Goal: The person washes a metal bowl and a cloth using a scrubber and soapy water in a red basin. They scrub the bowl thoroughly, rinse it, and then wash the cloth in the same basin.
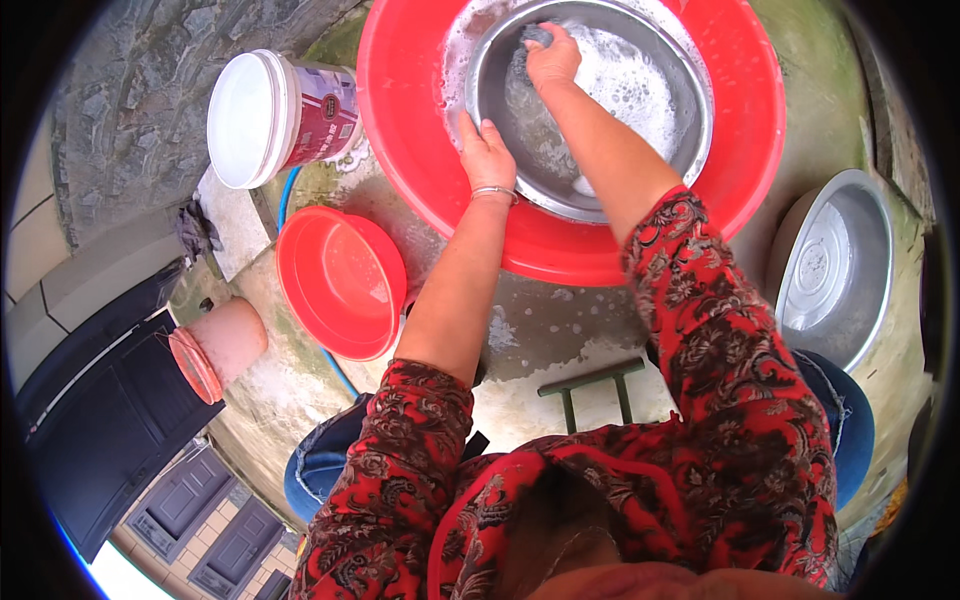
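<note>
A round metal basin [600, 214] with soapy, foamy water stands inside a large red plastic tub [750, 135]. My left hand [487, 154], with a bracelet at the wrist, holds the basin's rim on its left side, fingers on the outside and thumb near the edge. Inside the basin, at its upper left, my right hand [553, 58] grips a grey scouring pad [535, 34] against the inner wall. White suds float around it and also lie in the red tub outside the basin. A small pale object [583, 186] shows at the basin's lower edge.
A smaller red basin [341, 281], a white bucket [244, 120] and a pinkish bucket [232, 341] stand left. A blue hose [287, 199] runs behind the red basin. On the right a large metal basin [840, 262] leans tilted. A green metal frame [592, 379] is below the tub.
</note>
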Demonstrator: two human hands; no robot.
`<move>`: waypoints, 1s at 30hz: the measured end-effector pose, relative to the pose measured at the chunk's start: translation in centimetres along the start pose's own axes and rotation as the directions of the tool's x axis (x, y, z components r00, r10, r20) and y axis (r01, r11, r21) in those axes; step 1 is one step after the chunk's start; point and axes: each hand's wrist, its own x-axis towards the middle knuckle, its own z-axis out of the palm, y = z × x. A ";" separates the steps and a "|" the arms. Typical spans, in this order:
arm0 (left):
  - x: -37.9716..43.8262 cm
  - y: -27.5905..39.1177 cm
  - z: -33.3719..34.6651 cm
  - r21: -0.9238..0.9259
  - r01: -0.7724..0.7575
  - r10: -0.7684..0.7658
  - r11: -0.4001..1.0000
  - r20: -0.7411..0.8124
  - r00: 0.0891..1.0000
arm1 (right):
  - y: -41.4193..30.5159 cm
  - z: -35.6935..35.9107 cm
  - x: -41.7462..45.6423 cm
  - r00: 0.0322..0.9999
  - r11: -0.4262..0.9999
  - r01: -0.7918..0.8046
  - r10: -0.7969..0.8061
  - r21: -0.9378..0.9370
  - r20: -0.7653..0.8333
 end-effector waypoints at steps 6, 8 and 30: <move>1.4 -2.2 -0.5 0.062 -0.005 0.010 0.998 -0.077 0.997 | 1.6 -7.1 -8.0 0.472 0.934 0.353 -0.233 0.060 0.850; 1.1 -2.2 -0.6 0.068 0.005 -0.001 0.998 -0.056 0.998 | 1.3 -10.9 -6.8 0.206 0.911 0.406 -0.170 0.074 0.964; 1.1 -1.4 -0.3 0.074 0.076 -0.076 0.994 -0.004 0.997 | 3.1 -15.2 -5.1 -0.210 0.760 0.580 -0.209 0.294 0.955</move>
